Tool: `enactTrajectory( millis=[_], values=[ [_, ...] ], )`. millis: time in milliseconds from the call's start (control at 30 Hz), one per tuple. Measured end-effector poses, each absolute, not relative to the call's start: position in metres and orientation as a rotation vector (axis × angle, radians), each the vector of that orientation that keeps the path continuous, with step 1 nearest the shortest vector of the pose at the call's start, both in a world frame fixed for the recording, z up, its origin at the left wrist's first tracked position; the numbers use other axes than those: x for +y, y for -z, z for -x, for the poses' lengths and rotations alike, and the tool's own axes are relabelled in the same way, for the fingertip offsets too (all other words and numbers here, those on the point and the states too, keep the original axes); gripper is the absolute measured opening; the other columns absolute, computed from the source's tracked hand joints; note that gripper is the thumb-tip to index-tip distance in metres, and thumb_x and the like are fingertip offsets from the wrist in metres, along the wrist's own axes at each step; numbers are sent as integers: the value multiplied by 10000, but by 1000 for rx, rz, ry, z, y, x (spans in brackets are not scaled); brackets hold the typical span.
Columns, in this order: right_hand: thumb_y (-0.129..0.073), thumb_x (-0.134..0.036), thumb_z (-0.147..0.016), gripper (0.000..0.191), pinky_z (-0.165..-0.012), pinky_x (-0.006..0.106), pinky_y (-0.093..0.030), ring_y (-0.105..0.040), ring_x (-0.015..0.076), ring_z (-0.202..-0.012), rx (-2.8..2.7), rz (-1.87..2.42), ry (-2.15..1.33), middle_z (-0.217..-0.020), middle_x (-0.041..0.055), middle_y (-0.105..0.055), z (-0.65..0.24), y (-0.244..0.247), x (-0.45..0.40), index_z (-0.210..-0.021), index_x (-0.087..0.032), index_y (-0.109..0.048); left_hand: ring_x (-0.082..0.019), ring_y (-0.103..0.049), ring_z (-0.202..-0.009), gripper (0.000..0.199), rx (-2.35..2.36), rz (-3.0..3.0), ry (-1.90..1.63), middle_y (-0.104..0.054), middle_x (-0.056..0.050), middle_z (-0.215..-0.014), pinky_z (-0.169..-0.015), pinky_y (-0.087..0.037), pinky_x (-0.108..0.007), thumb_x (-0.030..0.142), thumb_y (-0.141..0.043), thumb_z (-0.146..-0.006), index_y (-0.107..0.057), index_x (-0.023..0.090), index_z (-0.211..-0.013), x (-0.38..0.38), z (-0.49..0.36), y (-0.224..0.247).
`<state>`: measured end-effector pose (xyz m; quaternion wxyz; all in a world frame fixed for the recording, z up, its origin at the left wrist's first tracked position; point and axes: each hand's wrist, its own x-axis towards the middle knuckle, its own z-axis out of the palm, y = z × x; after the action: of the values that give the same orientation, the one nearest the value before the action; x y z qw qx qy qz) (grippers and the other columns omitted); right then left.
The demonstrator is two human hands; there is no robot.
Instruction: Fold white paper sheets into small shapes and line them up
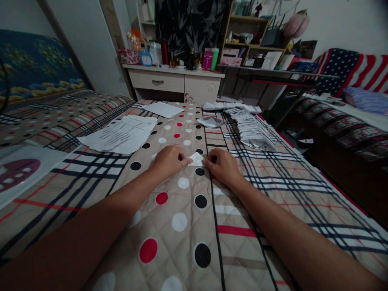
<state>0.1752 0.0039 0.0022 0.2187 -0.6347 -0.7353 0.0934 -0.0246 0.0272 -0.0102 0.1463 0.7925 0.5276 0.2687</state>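
Note:
A small folded piece of white paper (pixel 197 159) with a pointed top and crease lines is held between my two hands, just above the bedspread. My left hand (pixel 170 160) pinches its left corner between thumb and fingers. On the opposite corner, my right hand (pixel 223 163) has a similar pinch. Beyond the hands lies a folded paper piece (pixel 211 122), shaped like a small boat. To its right, a long row of stacked folded papers (pixel 250 128) curves over the cover.
Printed sheets (pixel 121 134) and another white sheet (pixel 163 109) lie at the left on the patterned bedspread (pixel 178 258). A clear plastic bag (pixel 27 169) is at far left. A white dresser (pixel 157 83) stands behind the bed, with a shelf (pixel 245 50) beside it.

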Motion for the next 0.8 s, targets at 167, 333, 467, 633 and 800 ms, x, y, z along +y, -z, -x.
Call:
enactTrajectory(
  millis=[167, 333, 467, 633, 800],
  values=[
    [-623, -266, -787, 100, -607, 276, -298, -558, 170, -707, -2063, 1747, -252, -785, 40, -679, -175, -3, 5, -726, -188, -641, -158, -573, -686, 269, 1617, -2232, -701, -672, -36, -782, -648, -404, -294, 406, -710, -748, -656, 181, -610, 25, 22, 6],
    [-617, -262, -788, 91, -604, 270, -296, -562, 163, -714, -2068, 1778, -255, -798, 35, -680, -173, -3, 3, -732, -192, -628, -174, -578, -699, 332, 1740, -2204, -644, -672, -22, -788, -588, -340, -286, 511, -747, -696, -641, 200, -743, 24, 24, 2],
    [-638, -298, -789, 126, -626, 276, -318, -583, 180, -765, -1998, 1795, -186, -887, 56, -688, -172, 0, 0, -845, -185, -643, -180, -587, -735, 421, 1722, -2209, -669, -678, -24, -848, -597, -338, -281, 543, -777, -661, -638, 201, -865, 24, 27, 4],
    [-663, -346, -794, 159, -640, 286, -328, -583, 184, -763, -2018, 1746, -219, -880, 54, -684, -175, 0, -2, -816, -190, -644, -165, -566, -738, 404, 1632, -2215, -741, -673, -12, -866, -605, -341, -274, 540, -783, -661, -678, 215, -876, 27, 29, 11],
    [-662, -303, -793, 136, -638, 271, -355, -564, 153, -685, -1899, 1586, -506, -736, 6, -651, -180, 7, 2, -734, -197, -600, -132, -525, -653, 310, 1410, -2212, -823, -644, 11, -729, -579, -332, -258, 483, -781, -675, -693, 195, -752, 31, 30, 19]
  ],
)
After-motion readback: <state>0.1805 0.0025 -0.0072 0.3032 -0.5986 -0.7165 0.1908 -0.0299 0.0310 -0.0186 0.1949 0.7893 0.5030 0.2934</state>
